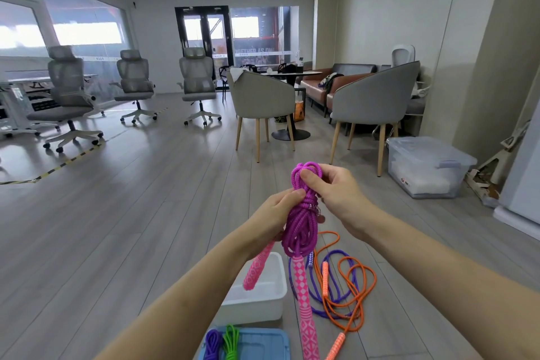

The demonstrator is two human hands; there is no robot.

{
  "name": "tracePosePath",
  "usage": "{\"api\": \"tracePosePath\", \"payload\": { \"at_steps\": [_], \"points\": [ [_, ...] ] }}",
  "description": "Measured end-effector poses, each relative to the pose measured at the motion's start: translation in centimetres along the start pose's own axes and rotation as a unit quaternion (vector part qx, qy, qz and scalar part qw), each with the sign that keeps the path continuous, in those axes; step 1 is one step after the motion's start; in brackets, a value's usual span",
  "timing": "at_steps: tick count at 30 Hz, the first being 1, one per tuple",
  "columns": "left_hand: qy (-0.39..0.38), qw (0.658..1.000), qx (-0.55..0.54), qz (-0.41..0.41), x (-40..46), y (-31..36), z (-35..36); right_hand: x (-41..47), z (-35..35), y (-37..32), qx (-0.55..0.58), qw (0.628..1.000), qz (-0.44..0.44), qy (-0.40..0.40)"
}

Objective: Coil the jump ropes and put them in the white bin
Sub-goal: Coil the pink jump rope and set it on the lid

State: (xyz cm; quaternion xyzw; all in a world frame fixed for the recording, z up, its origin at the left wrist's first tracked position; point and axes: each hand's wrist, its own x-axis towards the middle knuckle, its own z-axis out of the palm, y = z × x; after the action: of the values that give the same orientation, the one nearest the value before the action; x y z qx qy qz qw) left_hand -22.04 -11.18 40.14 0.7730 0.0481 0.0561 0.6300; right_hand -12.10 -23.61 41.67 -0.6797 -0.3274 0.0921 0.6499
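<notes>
Magenta jump rope (301,222), bundled into a coil, is held above the floor (117,228) over the white bin (263,304); both pink handles dangle below. Left hand (277,207) clamps the coil's middle, right hand (330,187) pinches its top loops. Orange rope (355,295) and purple rope (336,280) lie loose, tangled together, just right of the bin.

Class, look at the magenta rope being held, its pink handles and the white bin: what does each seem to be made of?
Magenta rope: braided synthetic cord, probably nylon; the weave shows, with a slight sheen.
Pink handles: a patterned, matte grip, possibly woven or foam; unclear.
White bin: smooth moulded plastic, by its rounded rim and faint gloss.
</notes>
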Motion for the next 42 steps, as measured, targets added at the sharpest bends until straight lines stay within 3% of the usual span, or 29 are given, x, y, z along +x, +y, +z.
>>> {"api": "tracePosePath", "payload": {
  "at_steps": [9, 16, 22, 25, 27, 30, 33, 36, 38, 42],
  "points": [
    [-0.015, 0.999, -0.017, -0.039, -0.6, -0.2, 0.2, -0.5, 0.8, 0.6, 0.014, 0.999, 0.001, 0.05],
    [0.012, 0.999, -0.039, 0.011, -0.6, -0.4, 1.0, -0.1, 1.3, 0.7, 0.07, 0.992, 0.034, 0.104],
    [0.051, 0.993, -0.102, -0.033, 0.1, -0.6, 1.1, -0.4, 1.3, 0.4, 0.03, 0.994, -0.041, 0.098],
    [0.019, 0.985, -0.147, -0.09, -0.3, -0.6, 1.1, -0.7, 0.7, 0.3, -0.008, 0.994, -0.085, 0.072],
    [0.0, 0.984, -0.137, -0.11, -0.4, -0.8, 1.0, -0.6, 0.6, 0.5, -0.023, 0.994, -0.07, 0.077],
    [0.018, 0.995, -0.061, -0.078, 0.1, -1.2, 0.9, -0.4, 1.0, 1.1, -0.026, 0.992, -0.009, 0.121],
    [0.051, 0.998, 0.0, -0.035, 0.4, -1.4, 1.3, -0.1, 1.2, 1.5, 0.04, 0.986, 0.072, 0.146],
    [0.078, 0.996, -0.012, -0.029, 0.6, -1.7, 1.9, 0.2, 1.0, 1.2, 0.087, 0.981, 0.091, 0.145],
    [0.102, 0.993, -0.044, -0.045, 0.8, -1.9, 2.0, 0.3, 1.0, 0.8, 0.111, 0.983, 0.069, 0.132],
    [0.105, 0.989, -0.076, -0.068, 1.2, -2.8, 1.8, 0.0, 0.5, 0.8, 0.023, 0.998, -0.031, 0.054]
  ]
}}
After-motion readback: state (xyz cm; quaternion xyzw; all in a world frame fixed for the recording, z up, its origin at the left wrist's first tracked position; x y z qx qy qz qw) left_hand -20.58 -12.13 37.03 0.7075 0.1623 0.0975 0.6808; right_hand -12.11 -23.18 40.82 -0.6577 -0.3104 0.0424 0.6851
